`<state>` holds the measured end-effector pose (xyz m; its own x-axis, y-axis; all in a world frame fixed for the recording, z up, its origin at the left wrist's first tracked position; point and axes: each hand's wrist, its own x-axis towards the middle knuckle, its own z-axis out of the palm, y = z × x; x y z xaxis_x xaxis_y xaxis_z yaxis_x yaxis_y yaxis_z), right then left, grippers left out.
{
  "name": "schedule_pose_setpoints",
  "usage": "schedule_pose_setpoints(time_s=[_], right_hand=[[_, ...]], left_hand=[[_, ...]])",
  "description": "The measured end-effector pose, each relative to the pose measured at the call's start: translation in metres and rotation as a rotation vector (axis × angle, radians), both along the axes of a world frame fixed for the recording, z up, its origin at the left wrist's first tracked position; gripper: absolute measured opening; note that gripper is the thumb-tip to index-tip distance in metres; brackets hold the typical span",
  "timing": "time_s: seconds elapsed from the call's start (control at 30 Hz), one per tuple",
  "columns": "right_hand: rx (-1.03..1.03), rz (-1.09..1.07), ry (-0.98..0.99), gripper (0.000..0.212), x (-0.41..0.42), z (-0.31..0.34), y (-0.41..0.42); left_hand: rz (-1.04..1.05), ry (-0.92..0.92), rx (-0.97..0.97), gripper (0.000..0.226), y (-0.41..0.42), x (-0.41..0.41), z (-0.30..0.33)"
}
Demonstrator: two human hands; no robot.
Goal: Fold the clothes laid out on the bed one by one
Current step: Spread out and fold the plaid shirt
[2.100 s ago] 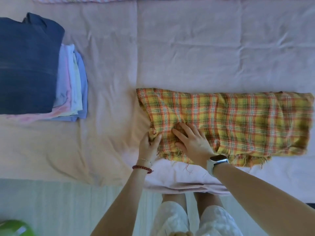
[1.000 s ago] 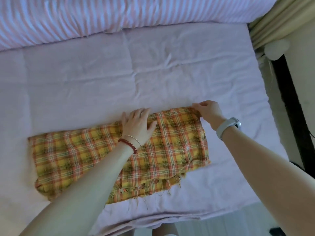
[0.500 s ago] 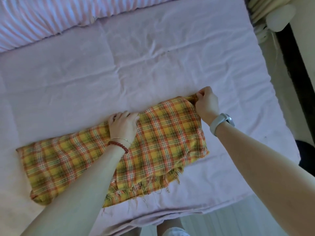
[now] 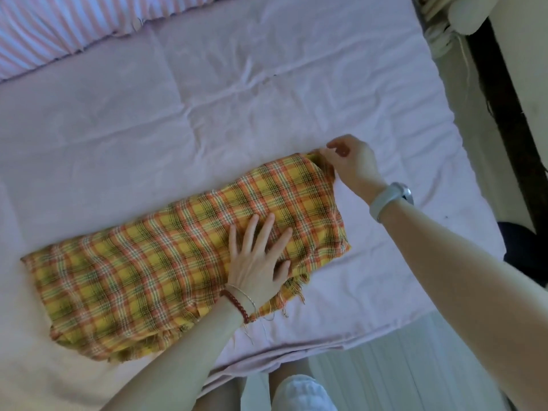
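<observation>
A yellow and orange plaid cloth (image 4: 142,271) with frayed fringe lies folded in a long strip across the pale pink bed sheet (image 4: 237,93). My left hand (image 4: 258,256) rests flat on the cloth's right part, fingers spread and straight. My right hand (image 4: 350,164) pinches the cloth's far right corner between thumb and fingertips. A watch sits on my right wrist, bracelets on my left.
A pink striped pillow or duvet (image 4: 59,28) lies along the far left of the bed. The bed's right edge (image 4: 462,161) drops to a dark gap and a cream wall. The near edge lies just above my legs and the pale floor (image 4: 400,366).
My left hand slid from the cloth's far edge down to its middle right and spread flat. My right hand keeps its pinch on the far right corner. The view shifted slightly.
</observation>
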<state>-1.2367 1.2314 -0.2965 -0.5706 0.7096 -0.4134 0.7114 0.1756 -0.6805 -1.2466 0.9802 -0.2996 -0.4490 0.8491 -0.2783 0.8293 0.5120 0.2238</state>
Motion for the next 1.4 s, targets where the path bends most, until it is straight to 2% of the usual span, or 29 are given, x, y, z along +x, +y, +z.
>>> schedule_pose_setpoints(time_s=[0.1,0.2,0.33,0.43,0.5,0.53,0.6,0.67,0.77,0.83,0.9,1.0,1.07,1.13,1.23,1.4], right_hand=[[0.031,0.19,-0.201,0.026,-0.021,-0.004,0.007],[0.099,0.312,-0.342,0.021,-0.03,-0.008,0.006],[0.408,0.552,-0.379,0.031,-0.028,-0.006,0.007],[0.63,0.797,-0.33,0.023,-0.021,0.0,0.016],[0.702,0.92,-0.349,0.019,-0.018,0.004,0.023],[0.7,0.923,-0.369,0.018,-0.017,0.004,0.025],[0.57,0.735,-0.39,0.016,-0.02,0.003,0.024],[0.251,0.401,-0.385,0.017,-0.026,0.002,0.018],[-0.355,-0.146,-0.227,0.022,-0.032,-0.003,0.016],[-0.552,-0.309,-0.131,0.019,-0.028,-0.002,0.017],[-0.448,-0.301,-0.071,0.002,-0.021,0.001,0.018],[-0.063,-0.058,0.032,0.012,-0.006,0.009,0.011],[0.088,0.104,0.054,0.015,0.004,0.012,0.001],[0.168,0.238,0.019,0.019,0.008,0.009,-0.005],[0.151,0.309,-0.071,0.023,0.0,0.003,-0.001],[0.164,0.453,-0.232,0.023,-0.013,-0.01,0.008]], left_hand=[[-0.01,-0.005,-0.032,0.058,0.002,-0.003,-0.007],[-0.019,0.0,-0.053,0.06,0.001,-0.003,-0.013],[-0.019,0.013,-0.088,0.061,0.001,-0.001,-0.017],[-0.02,0.022,-0.103,0.061,0.0,-0.001,-0.019],[-0.02,0.009,-0.116,0.061,-0.003,-0.001,-0.022],[-0.018,-0.009,-0.132,0.061,-0.005,0.0,-0.022],[-0.024,-0.026,-0.163,0.061,-0.007,0.001,-0.024],[-0.026,-0.036,-0.193,0.061,-0.007,0.001,-0.024],[-0.025,-0.084,-0.244,0.059,-0.007,0.0,-0.026],[0.02,-0.12,-0.252,0.057,-0.004,0.001,-0.024],[0.088,-0.157,-0.148,0.051,0.005,0.001,-0.011],[0.162,-0.059,0.162,0.03,0.027,-0.015,0.004],[0.186,0.005,0.241,0.027,0.049,-0.039,0.01],[0.199,0.039,0.232,0.031,0.07,-0.063,0.015],[0.148,0.006,0.157,0.035,0.088,-0.079,0.016],[0.077,-0.002,0.118,0.036,0.076,-0.058,0.003]])
